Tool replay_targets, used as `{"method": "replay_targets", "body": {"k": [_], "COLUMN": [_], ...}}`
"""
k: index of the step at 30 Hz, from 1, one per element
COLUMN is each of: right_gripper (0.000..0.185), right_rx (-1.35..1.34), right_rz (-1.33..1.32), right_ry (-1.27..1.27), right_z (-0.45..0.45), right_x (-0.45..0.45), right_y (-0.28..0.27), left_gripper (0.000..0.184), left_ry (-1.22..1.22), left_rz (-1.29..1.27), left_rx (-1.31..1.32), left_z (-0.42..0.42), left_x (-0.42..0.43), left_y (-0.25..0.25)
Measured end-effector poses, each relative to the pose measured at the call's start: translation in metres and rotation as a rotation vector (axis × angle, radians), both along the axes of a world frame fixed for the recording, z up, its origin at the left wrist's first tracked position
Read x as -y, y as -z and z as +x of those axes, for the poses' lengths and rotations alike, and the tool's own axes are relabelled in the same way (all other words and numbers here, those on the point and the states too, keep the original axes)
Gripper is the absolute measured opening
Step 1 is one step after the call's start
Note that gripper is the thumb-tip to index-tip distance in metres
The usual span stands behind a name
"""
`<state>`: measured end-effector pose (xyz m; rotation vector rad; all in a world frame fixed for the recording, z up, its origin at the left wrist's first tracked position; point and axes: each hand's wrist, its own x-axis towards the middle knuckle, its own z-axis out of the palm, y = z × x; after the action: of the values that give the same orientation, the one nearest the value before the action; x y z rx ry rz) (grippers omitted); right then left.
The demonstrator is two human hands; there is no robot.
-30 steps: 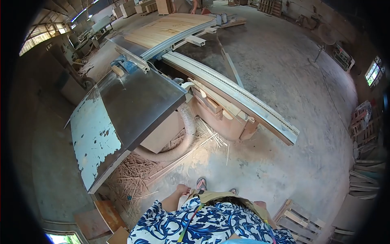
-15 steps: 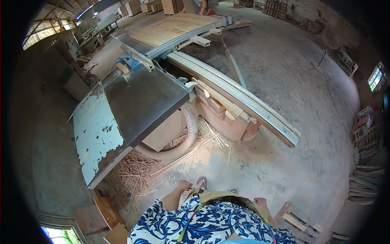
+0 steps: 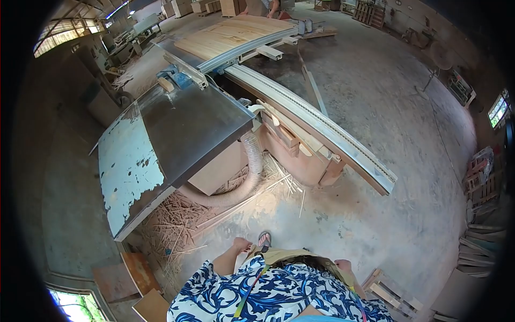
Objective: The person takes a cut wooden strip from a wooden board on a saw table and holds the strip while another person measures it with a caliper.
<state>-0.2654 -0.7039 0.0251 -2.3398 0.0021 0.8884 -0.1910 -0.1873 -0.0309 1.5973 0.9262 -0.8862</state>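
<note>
Both of my hands hang low beside my body, over the patterned blue-and-white clothing (image 3: 230, 292) and a tan cloth (image 3: 279, 255). My left hand (image 3: 242, 245) is at the bottom centre, above the concrete floor, with its fingers curled; whether it holds anything is too small to tell. My right hand (image 3: 343, 265) shows only in part at my other side, its fingers unclear. Ahead stands a sliding table saw with a dark metal top (image 3: 193, 118), a long rail (image 3: 322, 129) and a wide wooden panel (image 3: 236, 35) at its far end.
A ribbed hose (image 3: 252, 172) curves down beside the saw to a heap of wood strips (image 3: 179, 220). Pallets (image 3: 389, 292) stand at the lower right. Boards (image 3: 140, 273) lean at the lower left. Another person (image 3: 260, 8) is beyond the panel.
The view has shifted slightly, so the saw appears a little further right and higher. My right hand shows more than a second ago. One foot has dropped out of view.
</note>
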Motion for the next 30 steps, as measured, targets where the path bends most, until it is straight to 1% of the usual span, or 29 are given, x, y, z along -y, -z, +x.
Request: {"method": "replay_targets", "body": {"k": [2,4,12,16,18,24,25,26,27,28,29,30], "right_gripper": [0.012,0.011,0.009,0.008,0.008,0.011,0.017,0.021,0.025,0.026,0.025,0.026], "right_rx": [0.028,0.041,-0.007,-0.035,-0.040,-0.020,-0.062,0.061,0.207,0.232,0.218,0.045], "right_rz": [0.276,0.413,0.402,0.398,0.406,0.386,0.269,-0.033,-0.349,-0.349,-0.345,-0.343], "right_ry": [0.285,0.427,0.473,0.525,0.522,0.500,0.443,0.139,-0.142,-0.163,-0.135,-0.146], "right_z": [-0.007,-0.010,-0.009,-0.007,-0.006,-0.007,-0.002,-0.009,-0.014,-0.021,-0.026,-0.015], "right_x": [0.008,0.012,0.023,0.021,0.020,0.018,0.017,0.021,0.029,0.032,0.029,0.030], "right_y": [0.033,0.040,0.049,0.043,0.041,0.051,0.050,0.064,0.084,0.104,0.109,0.098], "left_gripper": [0.015,0.015,0.015,0.016,0.016,0.018,0.018,0.017,0.017,0.016,0.014,0.015], "left_ry": [0.013,0.009,0.022,0.034,0.048,0.041,0.047,0.077,0.164,0.136,0.135,0.202], "left_rz": [-0.001,-0.003,0.017,0.028,0.037,0.031,0.037,0.039,0.035,-0.034,-0.099,-0.118], "left_rx": [0.012,0.015,0.032,0.034,0.039,0.052,0.054,0.050,0.027,0.039,0.026,0.035], "left_z": [0.002,0.003,0.005,0.006,0.007,0.006,0.005,0.005,0.008,0.010,0.012,0.019], "left_x": [0.002,0.005,0.010,0.011,0.013,0.012,0.011,0.013,0.014,0.009,0.001,-0.004], "left_y": [0.000,-0.003,-0.007,-0.009,-0.016,-0.009,-0.008,-0.006,-0.004,-0.003,0.002,0.007]}}
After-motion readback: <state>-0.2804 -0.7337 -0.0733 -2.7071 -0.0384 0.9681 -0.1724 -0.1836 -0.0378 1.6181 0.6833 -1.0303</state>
